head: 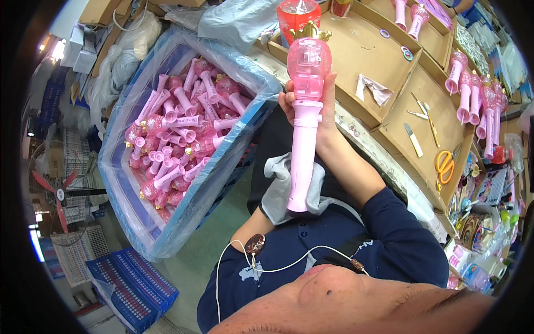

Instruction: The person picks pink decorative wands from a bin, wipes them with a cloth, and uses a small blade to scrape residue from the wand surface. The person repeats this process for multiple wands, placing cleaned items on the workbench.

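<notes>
My right hand [327, 100] grips a pink toy wand [303, 146] from beneath, around its clear pink head, just under a gold crown [311, 31]. The wand's pale pink handle points towards my chest. A grey cloth [278, 175] is bunched behind the handle. My left forearm leads into this cloth, which hides my left hand, so its hold cannot be seen. To the left, a blue crate [167, 246] lined with clear plastic holds many similar pink wands [169, 179], lying in a jumbled heap.
A cardboard tray [354, 50] with dividers holds a hobby knife [413, 140], orange-handled scissors [444, 167], thin tools and a fabric scrap [381, 94]. More wands [465, 96] stand along its right side. A red container [292, 16] is beyond the crown. A fan [60, 194] stands far left.
</notes>
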